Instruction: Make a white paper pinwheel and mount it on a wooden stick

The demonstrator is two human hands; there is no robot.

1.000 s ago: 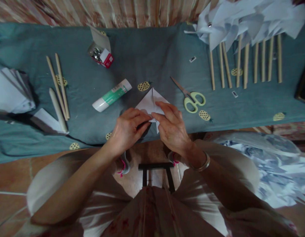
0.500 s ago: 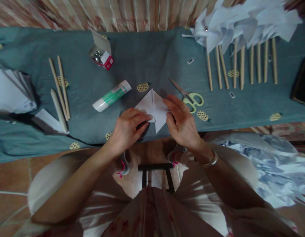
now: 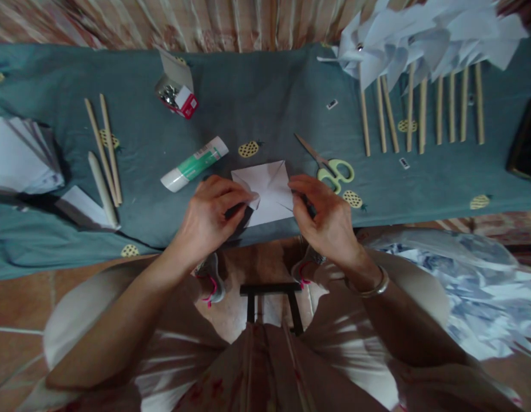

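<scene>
A white paper square (image 3: 269,191) with slits running in from its corners lies at the table's front edge, between my hands. My left hand (image 3: 214,209) pinches a curled flap of it at the left side. At its right edge, the fingers of my right hand (image 3: 321,212) close on the paper. A green and white glue stick (image 3: 194,164) lies behind my left hand. Scissors with pale green handles (image 3: 328,166) lie just beyond my right hand, their blades slightly apart.
An open box of metal pins (image 3: 177,100) stands at the back. Wooden sticks (image 3: 103,154) and a paper stack (image 3: 23,157) lie left. Paper pinwheels on sticks (image 3: 420,46) lie back right, near a dark phone-like object (image 3: 525,140). A plastic bag (image 3: 484,286) is at lower right.
The paper has turned from a diamond to a squarer position. My left hand has moved slightly left with its flap, and my right hand has shifted slightly right and down.
</scene>
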